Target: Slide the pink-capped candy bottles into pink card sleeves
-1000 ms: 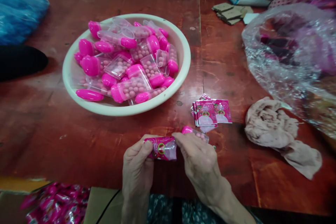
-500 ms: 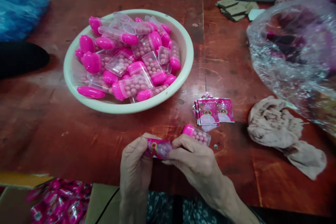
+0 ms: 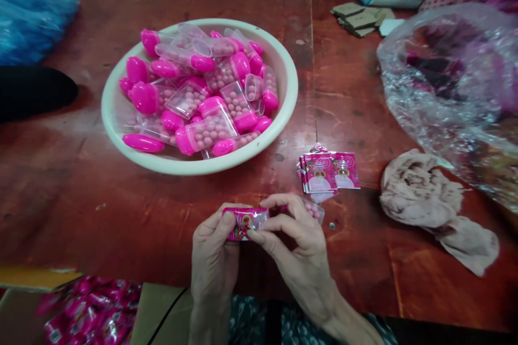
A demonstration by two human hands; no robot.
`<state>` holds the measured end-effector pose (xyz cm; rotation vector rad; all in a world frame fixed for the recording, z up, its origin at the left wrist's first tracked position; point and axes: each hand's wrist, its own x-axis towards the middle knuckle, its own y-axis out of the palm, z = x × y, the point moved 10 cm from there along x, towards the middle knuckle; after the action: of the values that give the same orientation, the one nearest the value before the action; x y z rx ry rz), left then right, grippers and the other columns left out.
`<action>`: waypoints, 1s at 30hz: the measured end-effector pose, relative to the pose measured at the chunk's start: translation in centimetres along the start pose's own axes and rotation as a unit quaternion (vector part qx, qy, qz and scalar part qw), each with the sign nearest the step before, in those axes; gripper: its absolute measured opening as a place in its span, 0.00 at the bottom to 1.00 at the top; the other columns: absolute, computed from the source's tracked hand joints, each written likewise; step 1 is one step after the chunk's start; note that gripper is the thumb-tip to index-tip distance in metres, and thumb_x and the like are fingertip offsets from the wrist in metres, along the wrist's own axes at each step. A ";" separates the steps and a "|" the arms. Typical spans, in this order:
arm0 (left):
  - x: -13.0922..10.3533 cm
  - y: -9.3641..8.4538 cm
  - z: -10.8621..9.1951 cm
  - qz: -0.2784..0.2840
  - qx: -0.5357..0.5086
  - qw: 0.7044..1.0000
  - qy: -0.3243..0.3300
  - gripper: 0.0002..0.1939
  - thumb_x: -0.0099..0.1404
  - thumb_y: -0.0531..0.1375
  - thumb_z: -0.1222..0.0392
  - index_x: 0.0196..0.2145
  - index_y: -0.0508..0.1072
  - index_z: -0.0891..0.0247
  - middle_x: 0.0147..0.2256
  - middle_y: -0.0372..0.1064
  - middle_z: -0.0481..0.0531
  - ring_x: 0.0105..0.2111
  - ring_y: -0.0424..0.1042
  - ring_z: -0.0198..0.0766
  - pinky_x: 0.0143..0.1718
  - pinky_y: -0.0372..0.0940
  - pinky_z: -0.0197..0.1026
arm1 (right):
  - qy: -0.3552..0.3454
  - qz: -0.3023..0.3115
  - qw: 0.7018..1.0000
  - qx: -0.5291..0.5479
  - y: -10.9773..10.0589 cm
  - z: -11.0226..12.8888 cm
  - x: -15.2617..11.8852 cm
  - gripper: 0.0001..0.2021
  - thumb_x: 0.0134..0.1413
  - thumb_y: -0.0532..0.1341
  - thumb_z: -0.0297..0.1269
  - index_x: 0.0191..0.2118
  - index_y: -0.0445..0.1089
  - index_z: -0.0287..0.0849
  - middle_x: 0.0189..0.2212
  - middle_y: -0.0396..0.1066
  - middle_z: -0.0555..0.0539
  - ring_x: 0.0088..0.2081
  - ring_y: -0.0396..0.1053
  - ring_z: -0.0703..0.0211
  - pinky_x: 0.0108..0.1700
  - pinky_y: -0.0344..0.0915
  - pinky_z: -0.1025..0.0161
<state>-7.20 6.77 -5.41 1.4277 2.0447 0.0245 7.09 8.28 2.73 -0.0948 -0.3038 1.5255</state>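
Between both hands is a small pink printed plastic sleeve (image 3: 245, 223) with a clear patch on its right part. My left hand (image 3: 214, 250) is closed on its left end, thumb on the front. At the right end, the thumb and fingers of my right hand (image 3: 301, 248) grip the sleeve's edge. Behind that hand a clear candy container (image 3: 314, 209) with pink balls lies on the table, partly hidden by the fingers. A little farther back rests a stack of flat pink printed sleeves (image 3: 321, 172). Whether anything is inside the held sleeve I cannot tell.
A white basin (image 3: 290, 102) holds several pink-capped candy containers. Crumpled cloth (image 3: 423, 188) and a large clear plastic bag (image 3: 408, 86) lie on the right. A blue-filled bag (image 3: 36, 21) and a black object (image 3: 36, 91) stand left. Below left, a box holds pink packets (image 3: 89, 312).
My right hand has lifted slightly and its fingers are spread more at the sleeve's right end. The sleeve is now flatter toward me, and the container behind is more hidden.
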 end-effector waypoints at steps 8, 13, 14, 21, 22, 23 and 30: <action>0.4 -1.7 -0.7 -0.064 -0.052 0.996 0.040 0.07 0.52 0.64 0.60 0.28 0.77 0.68 0.27 0.75 0.52 0.28 0.72 0.34 0.34 0.68 0.35 | -0.015 -0.074 0.996 -0.048 -3.3 -0.2 -0.5 0.06 0.52 0.61 0.28 0.26 0.67 0.42 0.35 0.65 0.48 0.39 0.64 0.57 0.42 0.62 0.58; 0.6 -2.9 -0.6 -0.086 -0.064 0.993 0.048 0.07 0.52 0.65 0.60 0.28 0.77 0.68 0.27 0.75 0.52 0.28 0.73 0.35 0.33 0.69 0.36 | -0.010 -0.018 0.941 -0.338 -3.5 -2.6 -0.3 0.15 0.49 0.63 0.36 0.44 0.67 0.38 0.48 0.60 0.38 0.47 0.55 0.43 0.48 0.58 0.46; 0.6 -2.8 -0.6 -0.082 -0.064 0.993 0.048 0.08 0.52 0.65 0.60 0.28 0.77 0.68 0.27 0.75 0.52 0.28 0.73 0.35 0.33 0.69 0.36 | 0.005 -0.008 0.932 -0.363 -3.5 -3.2 -0.4 0.14 0.50 0.63 0.36 0.43 0.67 0.38 0.49 0.59 0.37 0.47 0.54 0.42 0.47 0.58 0.46; 0.3 -1.7 -1.0 -0.045 -0.040 0.996 0.062 0.08 0.54 0.63 0.61 0.30 0.77 0.69 0.28 0.75 0.53 0.29 0.72 0.37 0.34 0.69 0.38 | 0.179 0.055 0.978 -0.088 -2.5 -4.3 -1.3 0.06 0.58 0.56 0.40 0.33 0.65 0.44 0.24 0.62 0.53 0.25 0.59 0.64 0.26 0.57 0.68; 0.2 -1.5 -1.0 -0.039 -0.032 0.997 0.065 0.08 0.54 0.63 0.61 0.30 0.77 0.69 0.27 0.75 0.53 0.28 0.72 0.37 0.33 0.69 0.38 | 0.197 0.066 0.977 -0.050 -2.2 -4.3 -1.4 0.07 0.57 0.57 0.42 0.34 0.66 0.44 0.23 0.62 0.54 0.24 0.58 0.66 0.25 0.56 0.69; 0.1 -1.3 -1.1 -0.031 -0.025 0.997 0.070 0.08 0.55 0.63 0.60 0.30 0.77 0.69 0.27 0.75 0.53 0.28 0.72 0.37 0.32 0.69 0.38 | 0.209 0.073 0.975 -0.024 -1.9 -4.2 -1.4 0.08 0.56 0.57 0.43 0.35 0.67 0.44 0.22 0.62 0.55 0.23 0.57 0.67 0.24 0.55 0.70; -0.4 0.2 -1.4 0.025 0.018 0.995 0.090 0.07 0.58 0.60 0.62 0.32 0.77 0.66 0.30 0.74 0.52 0.30 0.72 0.36 0.32 0.67 0.35 | 0.242 0.111 0.962 0.066 -0.1 -4.7 -2.1 0.10 0.54 0.60 0.44 0.38 0.69 0.44 0.20 0.59 0.57 0.22 0.54 0.69 0.23 0.53 0.71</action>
<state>-7.66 6.98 -4.08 1.5473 2.1627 0.1429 8.37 6.75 -1.99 -0.4008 0.2070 1.6823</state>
